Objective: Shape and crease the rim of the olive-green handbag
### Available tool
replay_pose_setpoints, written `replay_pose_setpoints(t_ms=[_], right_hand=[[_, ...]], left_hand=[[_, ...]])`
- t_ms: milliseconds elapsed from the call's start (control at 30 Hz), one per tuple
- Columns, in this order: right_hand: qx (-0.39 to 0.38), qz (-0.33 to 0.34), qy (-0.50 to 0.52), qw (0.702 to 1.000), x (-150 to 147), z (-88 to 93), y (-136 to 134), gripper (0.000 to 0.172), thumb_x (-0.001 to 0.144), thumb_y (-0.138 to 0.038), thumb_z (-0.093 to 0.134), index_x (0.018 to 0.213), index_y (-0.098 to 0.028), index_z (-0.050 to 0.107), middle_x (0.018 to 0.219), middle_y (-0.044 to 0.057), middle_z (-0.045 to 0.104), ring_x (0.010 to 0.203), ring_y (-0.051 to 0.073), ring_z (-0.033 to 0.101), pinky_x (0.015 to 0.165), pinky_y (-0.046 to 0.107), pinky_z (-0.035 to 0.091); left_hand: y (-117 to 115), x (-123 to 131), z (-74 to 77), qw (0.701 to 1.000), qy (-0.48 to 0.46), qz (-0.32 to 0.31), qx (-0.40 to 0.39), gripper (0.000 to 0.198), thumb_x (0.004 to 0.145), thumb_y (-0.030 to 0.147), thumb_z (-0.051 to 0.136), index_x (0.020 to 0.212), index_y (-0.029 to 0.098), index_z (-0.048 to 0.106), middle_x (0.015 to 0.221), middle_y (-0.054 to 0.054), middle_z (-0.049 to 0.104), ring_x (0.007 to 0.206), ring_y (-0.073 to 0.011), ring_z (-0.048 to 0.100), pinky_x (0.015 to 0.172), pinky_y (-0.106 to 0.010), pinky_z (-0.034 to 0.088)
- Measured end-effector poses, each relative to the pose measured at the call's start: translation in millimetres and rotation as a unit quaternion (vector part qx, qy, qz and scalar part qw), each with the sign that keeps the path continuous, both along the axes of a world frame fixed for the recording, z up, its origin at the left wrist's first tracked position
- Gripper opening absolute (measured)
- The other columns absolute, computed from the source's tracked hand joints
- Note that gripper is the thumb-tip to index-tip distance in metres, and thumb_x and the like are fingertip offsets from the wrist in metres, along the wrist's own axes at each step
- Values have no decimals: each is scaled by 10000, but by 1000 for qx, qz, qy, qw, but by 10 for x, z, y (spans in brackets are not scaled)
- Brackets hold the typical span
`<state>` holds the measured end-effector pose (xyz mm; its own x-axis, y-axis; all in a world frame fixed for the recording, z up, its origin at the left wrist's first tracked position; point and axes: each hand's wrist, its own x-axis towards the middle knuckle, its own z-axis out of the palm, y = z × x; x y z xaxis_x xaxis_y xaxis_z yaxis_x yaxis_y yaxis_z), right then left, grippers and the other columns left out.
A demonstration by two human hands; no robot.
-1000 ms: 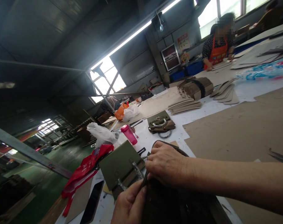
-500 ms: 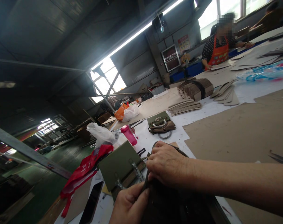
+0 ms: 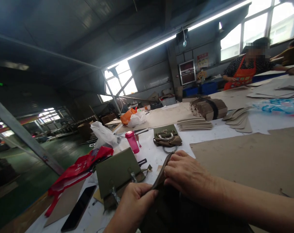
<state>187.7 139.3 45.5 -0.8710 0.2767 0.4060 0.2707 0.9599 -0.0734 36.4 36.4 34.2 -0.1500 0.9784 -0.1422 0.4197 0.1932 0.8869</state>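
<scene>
Left hand (image 3: 137,200) pinches, right hand (image 3: 185,170) grips rim (image 3: 162,172) of dark piece (image 3: 158,212), near side, right of green bag (image 3: 119,170). Likely best: rim held taut between hands, pressed evenly, without creases.

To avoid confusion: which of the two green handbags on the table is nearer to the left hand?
The green handbag beside the red bag; the other handbag lies farther off, beyond the right hand.

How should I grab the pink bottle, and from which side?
Probably around the middle of the pink bottle, coming from the right: it stands upright, tall and narrow. A white plastic bag lies to its left, and the larger green bag sits nearer, front-left.
</scene>
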Motion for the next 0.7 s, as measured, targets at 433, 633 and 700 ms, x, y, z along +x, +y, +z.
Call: replay_pose_setpoints(t_ms=[433,633,700], right_hand=[[-9,-91,-9,996,26,36,85,134,772,-269,551,704,-156,573,755,30,616,765,178,476,728,297,265],[-3,-88,-10,996,37,13,110,127,775,-275,550,735,-162,589,770,40,619,789,193,475,720,307,268],[-3,-87,-7,996,32,5,118,127,773,-281,551,741,-166,594,764,40,619,784,196,476,718,307,273]], left_hand=[[25,58,89,996,-27,-77,20,317,767,265,460,1047,172,577,811,-10,616,775,-169,535,694,-227,409],[36,41,69,995,-18,-100,16,331,754,313,493,1043,175,581,841,-9,616,797,-176,517,708,-230,401],[45,37,65,994,-20,-103,14,345,753,332,496,1048,175,578,829,-11,615,774,-173,515,710,-238,403]])
